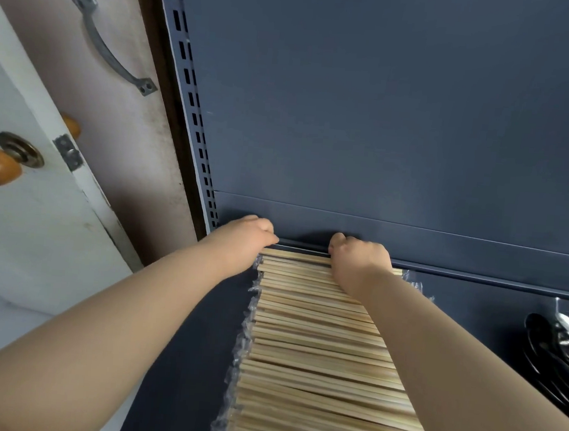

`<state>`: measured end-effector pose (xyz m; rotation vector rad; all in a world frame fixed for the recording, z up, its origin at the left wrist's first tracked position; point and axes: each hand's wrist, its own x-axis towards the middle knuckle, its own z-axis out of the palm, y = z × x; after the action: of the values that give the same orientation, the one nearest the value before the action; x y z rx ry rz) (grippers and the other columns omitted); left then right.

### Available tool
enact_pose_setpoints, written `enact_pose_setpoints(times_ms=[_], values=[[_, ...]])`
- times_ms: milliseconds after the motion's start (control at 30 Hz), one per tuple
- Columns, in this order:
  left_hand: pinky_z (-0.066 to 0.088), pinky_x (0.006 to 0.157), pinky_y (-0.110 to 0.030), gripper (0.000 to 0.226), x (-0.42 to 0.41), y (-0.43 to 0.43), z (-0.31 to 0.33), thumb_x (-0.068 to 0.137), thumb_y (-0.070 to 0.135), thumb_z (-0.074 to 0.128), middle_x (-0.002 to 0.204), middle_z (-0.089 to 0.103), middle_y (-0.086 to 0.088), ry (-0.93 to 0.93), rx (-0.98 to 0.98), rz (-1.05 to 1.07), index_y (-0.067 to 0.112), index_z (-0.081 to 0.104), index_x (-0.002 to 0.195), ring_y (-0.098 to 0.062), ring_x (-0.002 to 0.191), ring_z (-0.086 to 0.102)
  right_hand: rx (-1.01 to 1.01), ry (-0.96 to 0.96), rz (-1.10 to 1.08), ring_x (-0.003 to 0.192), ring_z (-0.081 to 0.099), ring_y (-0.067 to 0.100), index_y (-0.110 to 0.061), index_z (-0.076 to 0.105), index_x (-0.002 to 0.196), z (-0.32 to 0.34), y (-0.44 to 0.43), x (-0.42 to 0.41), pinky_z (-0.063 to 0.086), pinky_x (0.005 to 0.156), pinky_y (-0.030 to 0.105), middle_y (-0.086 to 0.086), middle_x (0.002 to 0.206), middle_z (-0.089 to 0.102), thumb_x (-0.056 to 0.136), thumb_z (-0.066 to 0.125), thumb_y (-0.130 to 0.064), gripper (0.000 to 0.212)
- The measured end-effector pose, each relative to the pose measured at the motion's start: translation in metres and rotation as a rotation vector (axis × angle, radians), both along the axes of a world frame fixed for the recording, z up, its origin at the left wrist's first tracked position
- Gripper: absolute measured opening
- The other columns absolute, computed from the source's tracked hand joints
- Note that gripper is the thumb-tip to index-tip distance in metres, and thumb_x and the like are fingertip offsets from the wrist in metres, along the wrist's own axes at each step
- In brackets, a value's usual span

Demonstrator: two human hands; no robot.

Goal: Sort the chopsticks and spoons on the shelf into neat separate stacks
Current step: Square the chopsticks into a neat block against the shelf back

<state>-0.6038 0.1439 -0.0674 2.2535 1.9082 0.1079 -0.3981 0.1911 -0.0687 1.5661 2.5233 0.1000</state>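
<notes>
At the shelf (189, 344) back, fingertips hidden, left hand (243, 241) and right hand (358, 263) curled over the far end of the chopsticks (316, 342), can't tell if gripping, spoons (560, 346) cropped at right

No legible text anywhere.

Two bare arms: left forearm (112, 320) left of the chopsticks (317, 338), right forearm (452, 360) over their right side, both uncovered from frame edge to wrist, smooth, broad near the camera and tapering toward the wrist. Left hand (243, 237) and right hand (358, 259), at the chopsticks' far end, are bare too, knuckles rounded, fingertips hidden.
</notes>
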Motion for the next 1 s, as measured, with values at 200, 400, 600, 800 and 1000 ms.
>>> enact_pose_setpoints(times_ms=[200, 400, 600, 800, 1000], values=[[0.044, 0.087, -0.036, 0.037, 0.02, 0.002, 0.003, 0.092, 0.005, 0.039, 0.117, 0.043, -0.004, -0.031, -0.02, -0.005, 0.014, 0.052, 0.125, -0.024, 0.103, 0.047, 0.009, 0.011, 0.006, 0.097, 0.06, 0.029, -0.013, 0.046, 0.113, -0.001, -0.001, 0.0, 0.038, 0.065, 0.03, 0.006, 0.112, 0.061, 0.094, 0.036, -0.013, 0.021], [0.042, 0.094, -0.036, 0.061, 0.033, 0.005, -0.005, 0.083, -0.013, 0.04, 0.124, 0.047, -0.003, 0.032, 0.056, -0.066, 0.015, 0.045, 0.136, -0.022, 0.117, 0.04, 0.022, 0.011, 0.007, 0.099, 0.06, 0.028, -0.013, 0.047, 0.113, 0.0, -0.002, 0.0, 0.037, 0.065, 0.03, 0.005, 0.113, 0.06, 0.094, 0.036, -0.014, 0.022], [0.041, 0.092, -0.035, 0.057, 0.04, 0.008, -0.009, 0.081, -0.012, 0.039, 0.121, 0.046, -0.003, 0.006, 0.044, -0.018, 0.016, 0.048, 0.129, -0.022, 0.112, 0.039, 0.029, 0.02, 0.004, 0.099, 0.059, 0.028, -0.014, 0.047, 0.114, 0.002, -0.004, 0.0, 0.038, 0.066, 0.03, 0.005, 0.113, 0.06, 0.093, 0.037, -0.013, 0.023], [0.041, 0.093, -0.036, 0.049, 0.044, 0.011, -0.007, 0.08, -0.011, 0.039, 0.118, 0.049, -0.004, -0.011, 0.028, 0.022, 0.012, 0.055, 0.121, -0.022, 0.112, 0.041, 0.055, 0.05, 0.013, 0.105, 0.054, 0.025, -0.018, 0.049, 0.115, 0.002, -0.004, 0.004, 0.035, 0.066, 0.03, 0.001, 0.115, 0.058, 0.093, 0.038, -0.017, 0.024], [0.04, 0.094, -0.035, 0.046, 0.045, 0.011, -0.006, 0.08, -0.01, 0.04, 0.118, 0.049, -0.002, -0.01, 0.032, 0.036, 0.012, 0.055, 0.119, -0.021, 0.112, 0.042, 0.115, 0.054, -0.166, 0.103, 0.051, 0.025, -0.02, 0.057, 0.106, 0.015, -0.006, 0.034, 0.037, 0.067, 0.03, 0.001, 0.107, 0.06, 0.094, 0.036, -0.031, 0.027]])
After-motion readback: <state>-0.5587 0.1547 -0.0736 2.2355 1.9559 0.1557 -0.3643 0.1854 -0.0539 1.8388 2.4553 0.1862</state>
